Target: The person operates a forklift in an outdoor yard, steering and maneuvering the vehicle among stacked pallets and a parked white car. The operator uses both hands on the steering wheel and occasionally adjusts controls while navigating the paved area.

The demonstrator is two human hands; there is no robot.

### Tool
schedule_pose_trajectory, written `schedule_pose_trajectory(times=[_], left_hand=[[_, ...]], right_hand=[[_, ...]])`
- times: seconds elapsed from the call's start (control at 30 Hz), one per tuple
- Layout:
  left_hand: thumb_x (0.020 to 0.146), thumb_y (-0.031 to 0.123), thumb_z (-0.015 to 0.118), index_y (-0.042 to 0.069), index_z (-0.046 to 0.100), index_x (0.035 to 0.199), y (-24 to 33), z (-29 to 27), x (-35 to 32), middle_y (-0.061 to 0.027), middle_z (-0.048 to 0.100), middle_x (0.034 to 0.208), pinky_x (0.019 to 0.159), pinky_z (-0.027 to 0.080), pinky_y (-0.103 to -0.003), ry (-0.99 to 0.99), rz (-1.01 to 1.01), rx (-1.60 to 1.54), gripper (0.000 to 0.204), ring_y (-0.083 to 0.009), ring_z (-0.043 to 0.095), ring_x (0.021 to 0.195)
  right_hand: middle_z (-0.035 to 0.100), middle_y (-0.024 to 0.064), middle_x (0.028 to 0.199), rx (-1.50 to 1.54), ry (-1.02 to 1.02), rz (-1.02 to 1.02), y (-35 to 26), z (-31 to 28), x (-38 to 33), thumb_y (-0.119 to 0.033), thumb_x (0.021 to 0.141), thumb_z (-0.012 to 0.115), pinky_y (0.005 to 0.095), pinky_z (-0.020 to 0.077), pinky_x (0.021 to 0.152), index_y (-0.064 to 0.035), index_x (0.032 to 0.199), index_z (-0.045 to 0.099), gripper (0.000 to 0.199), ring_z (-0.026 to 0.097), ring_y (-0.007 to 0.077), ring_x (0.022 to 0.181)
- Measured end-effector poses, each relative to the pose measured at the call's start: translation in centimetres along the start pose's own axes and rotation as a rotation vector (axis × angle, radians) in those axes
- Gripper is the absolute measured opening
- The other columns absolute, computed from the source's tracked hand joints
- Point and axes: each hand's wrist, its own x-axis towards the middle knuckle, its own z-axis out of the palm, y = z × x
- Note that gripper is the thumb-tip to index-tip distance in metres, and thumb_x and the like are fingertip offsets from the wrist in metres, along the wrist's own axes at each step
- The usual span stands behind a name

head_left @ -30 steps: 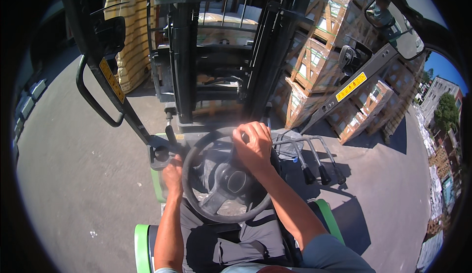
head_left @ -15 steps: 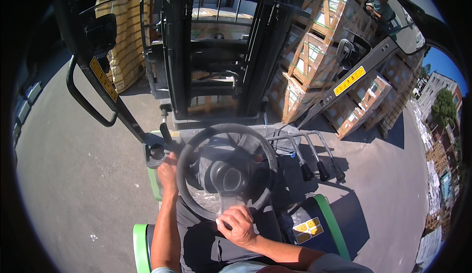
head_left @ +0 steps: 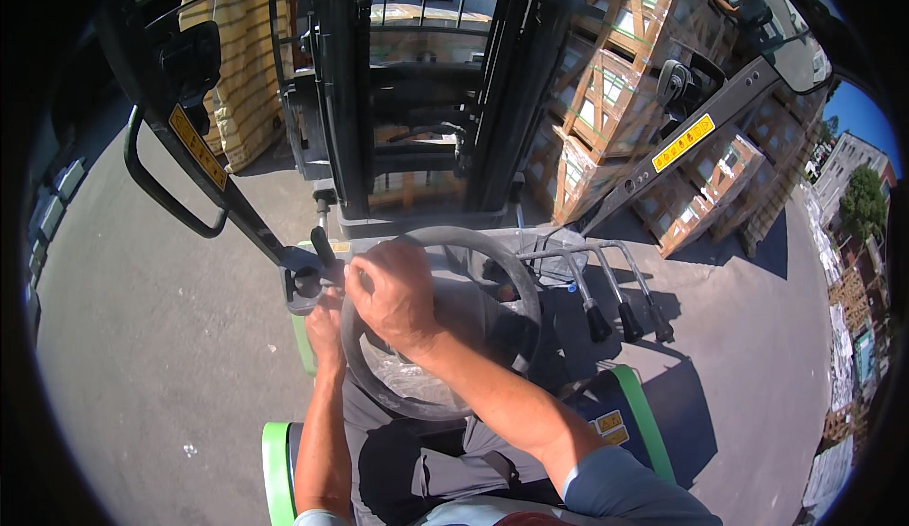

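My right hand point(head_left: 393, 297) is curled over the upper left rim of the black steering wheel point(head_left: 536, 322), its arm reaching across the wheel. The part of the rim under that palm is hidden. Close beside it on the left, my left hand point(head_left: 327, 325) is closed near a dark round holder point(head_left: 306, 285) at the foot of the left pillar. What its fingers grip, if anything, I cannot make out. A short black lever point(head_left: 322, 245) stands just above both hands. Clear plastic film point(head_left: 402, 374) shows through the lower part of the wheel.
Several black-knobbed levers point(head_left: 630, 322) stand right of the wheel. Ahead rises a forklift mast point(head_left: 346, 109). Wooden crates point(head_left: 606, 100) are stacked beyond it on the right, with a yellowish covered stack point(head_left: 237, 81) on the left. A grab handle point(head_left: 142, 180) juts from the left pillar.
My right hand has gone from the bottom of the steering wheel up to its upper left rim. My left hand stays by the holder. The view has shifted slightly.
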Motion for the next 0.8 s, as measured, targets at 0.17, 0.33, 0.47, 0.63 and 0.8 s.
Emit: schedule_pose_trajectory(times=[0.17, 0.33, 0.47, 0.63, 0.8], left_hand=[[0.103, 0.019, 0.061, -0.002, 0.071, 0.103, 1.1, -0.9, -2.7, -0.0111, 0.070, 0.081, 0.067, 0.050, -0.039, 0.024, -0.007, -0.038, 0.024, -0.0202, 0.062, 0.074], [0.107, 0.032, 0.057, 0.000, 0.069, 0.100, 1.6, -2.2, -4.8, -0.0118, 0.068, 0.076, 0.065, 0.050, -0.038, -0.179, 0.011, 0.073, 0.035, -0.0234, 0.060, 0.070], [0.113, 0.036, 0.045, -0.003, 0.069, 0.090, 2.2, -2.3, -5.2, -0.0083, 0.064, 0.070, 0.061, 0.047, -0.038, -0.097, -0.219, -0.176, 0.051, -0.0148, 0.054, 0.065], [0.113, 0.034, 0.046, -0.005, 0.070, 0.094, 2.8, -1.6, -5.5, -0.0096, 0.064, 0.070, 0.061, 0.046, -0.038, -0.010, -0.171, -0.154, 0.050, -0.0177, 0.056, 0.065], [0.112, 0.034, 0.046, -0.005, 0.069, 0.095, 2.8, -1.5, -5.7, -0.0112, 0.065, 0.072, 0.063, 0.047, -0.039, -0.003, -0.199, -0.147, 0.048, -0.0204, 0.055, 0.064]], right_hand=[[0.061, 0.0059, 0.088, -0.003, -0.087, 0.024, -2.4, 0.7, -2.9, -0.008, 0.081, 0.076, 0.0407, 0.0494, 0.079, -0.0082, 0.086, 0.066, 0.012, 0.062, 0.0274, 0.085], [0.059, 0.0079, 0.094, 0.076, -0.228, -0.022, -4.9, -0.9, -8.1, -0.013, 0.085, 0.076, 0.0429, 0.0477, 0.088, -0.0056, 0.093, 0.066, 0.015, 0.059, 0.0267, 0.094], [0.063, 0.0049, 0.099, 0.151, -0.369, 0.031, -5.7, -5.7, -12.8, -0.010, 0.081, 0.081, 0.0429, 0.0501, 0.089, -0.0075, 0.096, 0.069, 0.019, 0.063, 0.0255, 0.100], [0.064, 0.0043, 0.096, -0.004, -0.427, 0.134, -3.0, -15.0, -15.6, -0.009, 0.080, 0.081, 0.0429, 0.0503, 0.089, -0.0091, 0.095, 0.070, 0.019, 0.064, 0.0255, 0.097], [0.066, 0.0093, 0.097, -0.260, -0.168, 0.323, 3.1, -18.2, -12.2, -0.002, 0.083, 0.076, 0.0411, 0.0518, 0.084, -0.0045, 0.096, 0.068, 0.015, 0.064, 0.0288, 0.093]])
